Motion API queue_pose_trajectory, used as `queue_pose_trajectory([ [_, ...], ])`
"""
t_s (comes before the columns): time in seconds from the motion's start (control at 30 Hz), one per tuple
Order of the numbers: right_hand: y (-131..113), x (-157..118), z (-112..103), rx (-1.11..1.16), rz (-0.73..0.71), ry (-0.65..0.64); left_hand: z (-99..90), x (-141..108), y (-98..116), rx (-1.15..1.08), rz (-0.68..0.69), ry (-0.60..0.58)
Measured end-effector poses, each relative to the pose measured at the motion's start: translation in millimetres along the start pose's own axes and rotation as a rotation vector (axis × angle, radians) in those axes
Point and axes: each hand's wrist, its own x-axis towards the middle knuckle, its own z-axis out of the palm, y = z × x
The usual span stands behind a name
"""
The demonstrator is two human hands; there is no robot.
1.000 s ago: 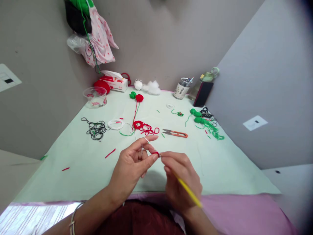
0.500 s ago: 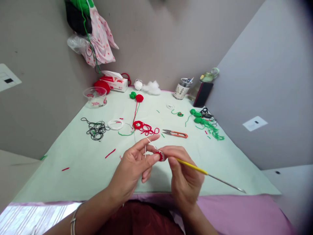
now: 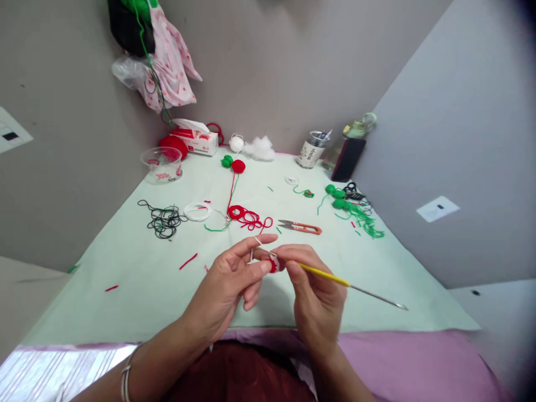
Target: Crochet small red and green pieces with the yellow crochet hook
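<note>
Between thumb and fingers, my left hand (image 3: 228, 282) pinches a small red and white crocheted piece (image 3: 273, 264). White yarn (image 3: 258, 242) loops over its raised index finger. My right hand (image 3: 317, 298) grips a crochet hook (image 3: 329, 275) with a yellow handle; its long metal end points down to the right, and its other tip is at the crocheted piece, hidden by fingers. Just beyond the hands lie orange-handled thread snips (image 3: 300, 227) and a loose tangle of red yarn (image 3: 247, 216).
Black yarn (image 3: 165, 222), a white yarn coil (image 3: 198, 211) and a plastic tub (image 3: 162, 165) are on the left. A tissue box (image 3: 196, 139), stuffing (image 3: 259, 148) and pen tin (image 3: 311, 151) stand behind. Green yarn (image 3: 364, 218) and a phone (image 3: 349, 160) are at right.
The hook's metal end has swung up and to the left as my right hand shifted slightly. The crocheted piece has moved slightly left and up, still in my left hand.
</note>
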Motion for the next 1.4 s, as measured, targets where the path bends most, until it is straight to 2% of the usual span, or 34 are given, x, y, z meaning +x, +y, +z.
queue_pose_trajectory([
  [0.07,1.5,-0.4,-0.7,0.051,0.052,0.021,-0.4,-0.7,-1.4,0.02,-0.015,-0.001],
  [0.2,4.2,2.4,-3.8,0.3,0.217,0.011,-1.6,-1.1,0.0,0.014,-0.037,-0.003],
  [0.27,3.9,3.6,-4.9,0.35,0.235,0.002,-1.6,-1.3,1.1,-0.001,-0.034,-0.011],
  [0.63,-1.8,-8.5,-12.4,-0.039,-0.034,-0.049,-1.2,-0.9,0.6,0.035,0.063,0.027],
  [0.77,5.3,-13.1,-11.1,-0.399,-0.378,-0.122,2.0,0.2,-3.5,0.037,0.083,0.049],
  [0.83,9.0,-15.7,-10.0,-0.563,-0.5,-0.113,2.9,-0.1,-3.9,-0.018,0.02,0.03],
  [0.9,9.9,-16.1,-9.4,-0.567,-0.475,-0.065,2.1,-0.4,-2.2,-0.084,-0.078,-0.006],
  [0.97,7.9,-13.2,-9.3,-0.379,-0.344,0.002,0.6,-0.2,0.6,-0.125,-0.123,-0.012],
  [1.07,3.6,-5.0,-8.0,-0.06,-0.136,0.056,0.6,0.0,2.7,-0.117,-0.049,0.018],
  [1.13,1.9,-0.5,-5.7,-0.005,-0.078,0.019,2.9,-0.3,1.2,-0.081,0.0,0.01],
  [1.27,2.8,-1.9,-1.1,-0.147,-0.138,-0.014,8.2,-1.1,-4.7,-0.002,0.037,0.036],
  [1.33,5.2,-6.4,-0.8,-0.301,-0.243,-0.012,8.2,-0.4,-5.8,-0.008,0.041,0.065],
  [1.4,7.7,-9.7,-2.4,-0.46,-0.371,-0.013,6.1,1.4,-4.8,-0.057,-0.012,0.06],
])
